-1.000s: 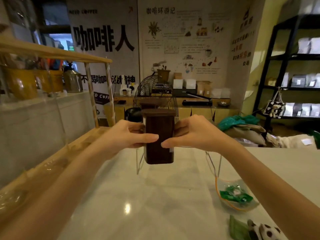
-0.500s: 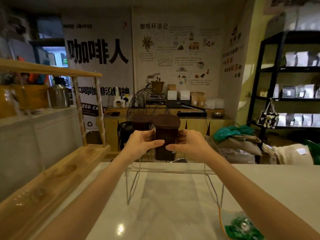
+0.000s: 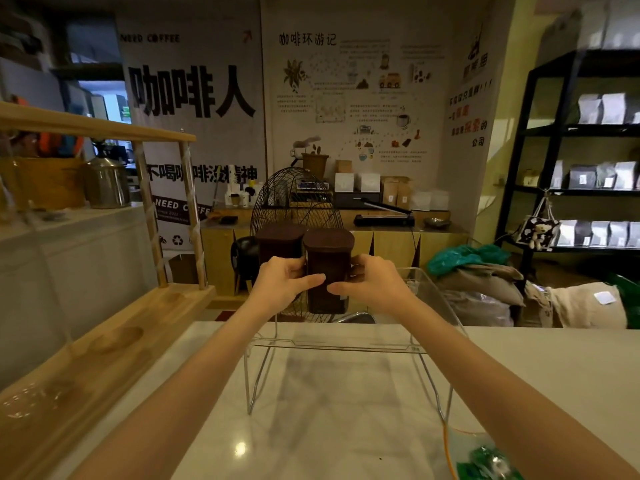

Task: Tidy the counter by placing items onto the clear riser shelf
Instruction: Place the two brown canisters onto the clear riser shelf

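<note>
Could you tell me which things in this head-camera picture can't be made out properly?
- Second dark canister, head view: its lower half is hidden by the left hand.
- Held dark canister, head view: whether its base touches the clear riser shelf can't be told.
- Green packets, head view: cut off by the bottom edge and blurred.
- Poster small print, head view: too small to read.

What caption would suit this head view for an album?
Both hands set a dark jar beside another jar on the clear riser.
</note>
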`<state>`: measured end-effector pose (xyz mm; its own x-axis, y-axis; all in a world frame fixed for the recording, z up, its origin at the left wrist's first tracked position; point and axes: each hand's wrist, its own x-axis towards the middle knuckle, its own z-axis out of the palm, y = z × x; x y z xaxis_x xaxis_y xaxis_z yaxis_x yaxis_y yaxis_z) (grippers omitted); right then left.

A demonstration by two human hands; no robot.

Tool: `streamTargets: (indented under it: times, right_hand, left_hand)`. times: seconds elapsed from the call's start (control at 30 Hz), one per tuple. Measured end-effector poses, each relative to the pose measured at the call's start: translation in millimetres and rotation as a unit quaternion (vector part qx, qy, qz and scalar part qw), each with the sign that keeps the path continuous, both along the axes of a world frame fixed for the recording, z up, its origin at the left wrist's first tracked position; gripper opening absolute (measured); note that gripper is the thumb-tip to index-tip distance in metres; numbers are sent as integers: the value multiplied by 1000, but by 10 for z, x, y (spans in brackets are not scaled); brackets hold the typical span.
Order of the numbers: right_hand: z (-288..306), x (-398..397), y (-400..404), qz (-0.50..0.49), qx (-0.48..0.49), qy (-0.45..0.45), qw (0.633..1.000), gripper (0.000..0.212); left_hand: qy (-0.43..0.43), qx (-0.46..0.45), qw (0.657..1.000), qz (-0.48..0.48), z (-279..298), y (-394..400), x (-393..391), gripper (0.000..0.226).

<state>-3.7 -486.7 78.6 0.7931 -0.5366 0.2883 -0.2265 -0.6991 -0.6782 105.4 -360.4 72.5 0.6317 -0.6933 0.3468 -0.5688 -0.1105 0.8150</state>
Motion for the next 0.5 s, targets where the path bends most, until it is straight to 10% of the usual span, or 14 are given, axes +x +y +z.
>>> streamTargets:
  times: [0.5]
  right_hand:
    - [-116,109,-15,-46,13,-33,998,46]
  left_hand:
    - [-73,-5,991,109,-22,-246,-105,34]
